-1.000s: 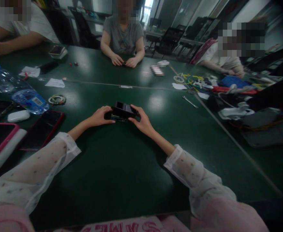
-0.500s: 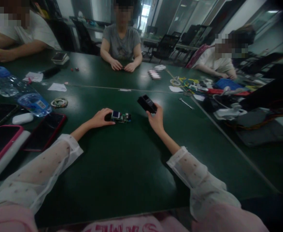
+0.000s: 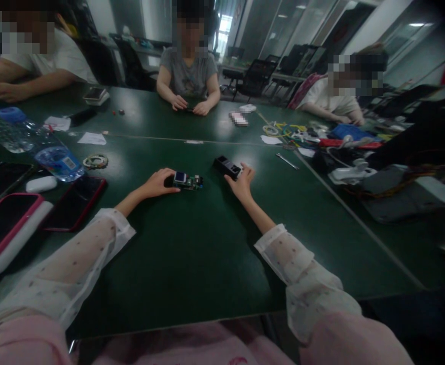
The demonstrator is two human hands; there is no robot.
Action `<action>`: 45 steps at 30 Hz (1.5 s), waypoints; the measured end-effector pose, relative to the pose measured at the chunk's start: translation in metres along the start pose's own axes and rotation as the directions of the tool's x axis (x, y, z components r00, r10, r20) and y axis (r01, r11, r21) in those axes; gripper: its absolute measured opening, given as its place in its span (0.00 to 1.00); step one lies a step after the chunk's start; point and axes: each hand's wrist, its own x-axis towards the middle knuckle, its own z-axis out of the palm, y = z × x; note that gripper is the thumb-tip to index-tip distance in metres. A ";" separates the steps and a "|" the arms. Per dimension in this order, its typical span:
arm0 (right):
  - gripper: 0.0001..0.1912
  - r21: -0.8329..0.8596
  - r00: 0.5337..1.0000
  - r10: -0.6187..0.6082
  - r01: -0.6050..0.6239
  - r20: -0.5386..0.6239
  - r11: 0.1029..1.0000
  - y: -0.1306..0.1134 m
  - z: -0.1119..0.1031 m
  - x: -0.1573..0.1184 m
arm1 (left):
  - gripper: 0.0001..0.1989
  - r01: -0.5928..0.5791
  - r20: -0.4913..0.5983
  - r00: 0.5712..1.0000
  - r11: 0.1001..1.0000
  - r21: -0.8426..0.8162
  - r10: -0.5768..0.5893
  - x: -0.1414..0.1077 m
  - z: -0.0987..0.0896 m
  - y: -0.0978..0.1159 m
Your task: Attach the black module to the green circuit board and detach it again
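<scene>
My left hand (image 3: 159,183) grips the left end of a green circuit board (image 3: 194,183) that carries a small square screen (image 3: 180,177), near the middle of the dark green table (image 3: 177,253). To the right of the board, my right hand (image 3: 243,181) has its thumb and fingers around the near end of a black rectangular case (image 3: 226,167). The two objects are apart, with bare table between them. Whether the case rests on the table is hard to tell.
Phones (image 3: 74,204), a white case (image 3: 41,184), water bottles (image 3: 57,159) and a coiled bracelet (image 3: 95,161) lie at left. A wrench (image 3: 287,161), cables and metal boxes (image 3: 401,200) lie at right. Three people sit across the table.
My right hand and the black case have tilted and come down slightly, and its fingers sit more loosely at the case's end. My left hand stays on the board. The view has shifted a little.
</scene>
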 end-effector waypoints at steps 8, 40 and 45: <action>0.37 -0.036 1.000 0.009 -0.009 -0.016 0.999 0.000 0.001 0.002 | 0.31 -0.010 -0.029 1.000 0.999 0.048 0.011 0.001 0.003 0.000; 0.36 -0.039 0.992 -0.039 0.044 0.118 0.998 0.010 0.014 0.015 | 0.33 -0.049 0.005 0.999 0.985 0.164 0.049 0.001 0.004 0.004; 0.34 -0.026 0.993 -0.044 0.047 0.107 0.999 0.013 0.023 0.023 | 0.33 -0.054 0.007 0.999 0.981 0.185 0.053 0.000 0.004 0.006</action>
